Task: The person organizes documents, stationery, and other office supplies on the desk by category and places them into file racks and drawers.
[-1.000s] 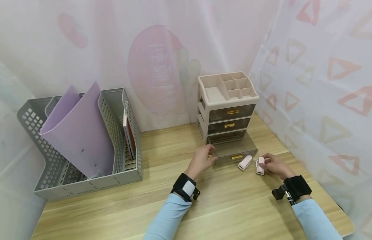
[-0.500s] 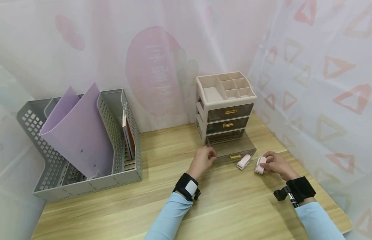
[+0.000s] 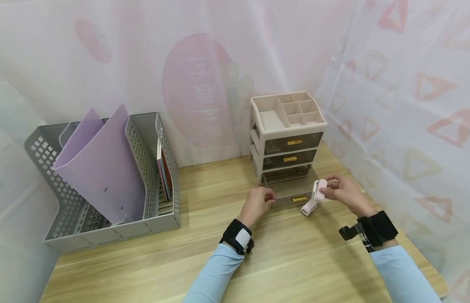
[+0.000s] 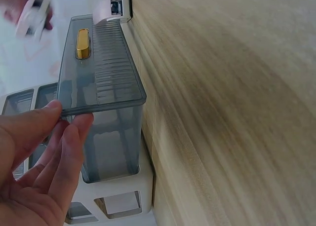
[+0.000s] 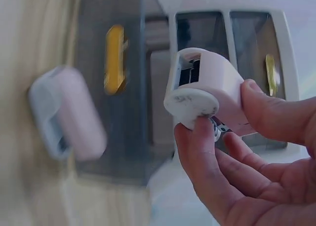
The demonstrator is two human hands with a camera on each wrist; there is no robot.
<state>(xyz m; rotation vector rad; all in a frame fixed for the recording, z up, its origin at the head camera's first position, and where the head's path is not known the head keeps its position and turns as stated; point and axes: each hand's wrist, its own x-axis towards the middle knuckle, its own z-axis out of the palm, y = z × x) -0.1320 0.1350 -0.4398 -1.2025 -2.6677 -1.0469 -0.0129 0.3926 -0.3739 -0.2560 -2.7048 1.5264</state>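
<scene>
Here, two hands work at a three-drawer organiser with two pink staplers.

Leftmost stands one grey file rack [image 3: 106, 210] holding two purple folders [image 3: 102, 168] on the wooden table [image 3: 288, 261]. The left hand [image 3: 257, 204] touches the left corner of the pulled-out bottom drawer [image 3: 291, 189] with nearly straight fingers [image 4: 64, 137], gripping nothing. One pink stapler [image 3: 308, 207] lies on the table just in front of that drawer. The right hand [image 3: 342, 193] pinches the second pink stapler [image 3: 319, 189] between thumb and fingers, raised above the drawer's front right corner. A second ago this stapler rested on the table under the right hand, beside the other; the left hand has barely shifted.
</scene>
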